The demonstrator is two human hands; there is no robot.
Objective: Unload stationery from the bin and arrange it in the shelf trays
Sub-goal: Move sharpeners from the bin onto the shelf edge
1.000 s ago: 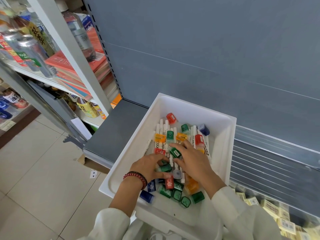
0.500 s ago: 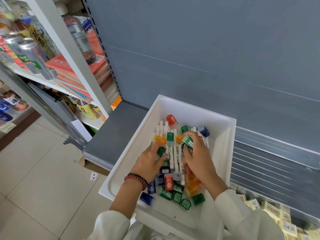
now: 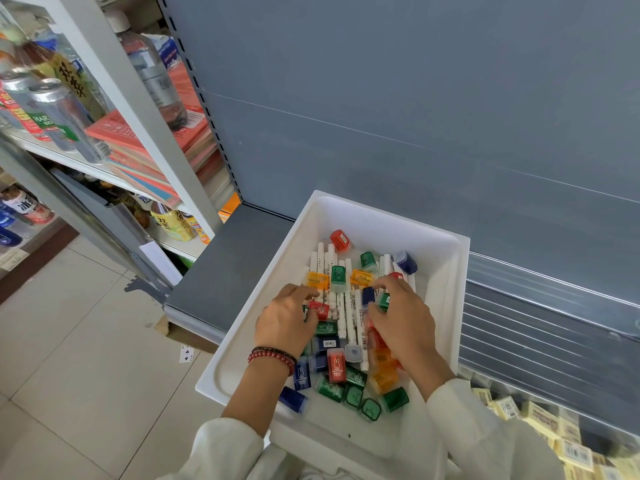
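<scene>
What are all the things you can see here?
Grey metal shelf: one, grey, centre-left.
White plastic bin: one, white, resting on that shelf.
White marker pens: a bundle, too overlapped to count, white, in the bin.
Small plastic boxes: many, red, green, blue, orange, scattered in the bin.
Silver drink cans: at least two, silver, upper-left shelf.
Stack of paper pads: one, pink-red, beside the cans.
Playing card: one, white, on the tiled floor.
Pale yellow packs: several, yellow, lower right.
Left hand: one, bead bracelets, fingers on a red box.
Right hand: one, pinching a blue box.
</scene>
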